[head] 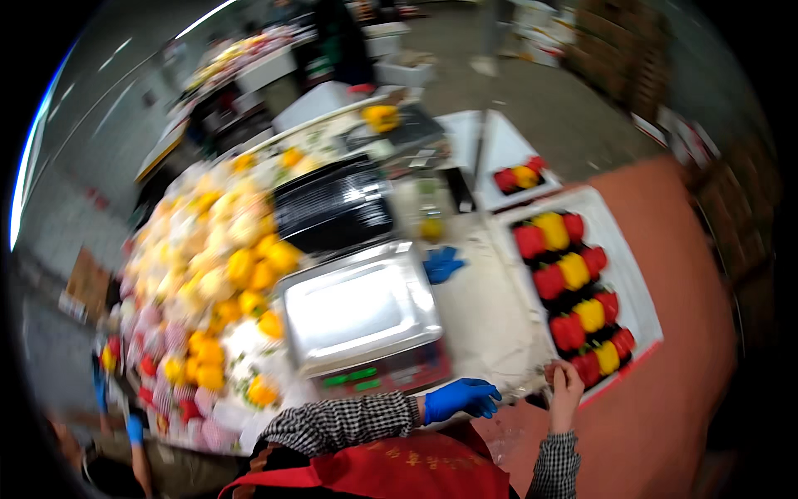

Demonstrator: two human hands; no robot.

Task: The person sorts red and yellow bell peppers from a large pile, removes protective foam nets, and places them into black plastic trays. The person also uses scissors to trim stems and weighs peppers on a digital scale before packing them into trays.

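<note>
My left hand point(462, 399), in a blue glove, reaches over the table's near edge just in front of the scale. Its fingers are loosely bent and nothing shows in them. Bare, my right hand point(566, 388) is at the near corner of a white foam box point(626, 256); its fingertips are pinched together, and blur hides whether they hold anything. Inside that box lie rows of red and yellow bell peppers point(573, 269) in dark trays. A digital scale with a bare steel pan point(358, 305) stands left of my hands.
Many yellow bell peppers point(252, 268), several in foam nets, are heaped on the left. Black trays point(333, 203) are stacked behind the scale. A blue glove point(442, 265) lies on the white tabletop point(489, 299). Another foam box point(511, 146) stands farther back. Another person's gloved hand point(134, 429) shows lower left.
</note>
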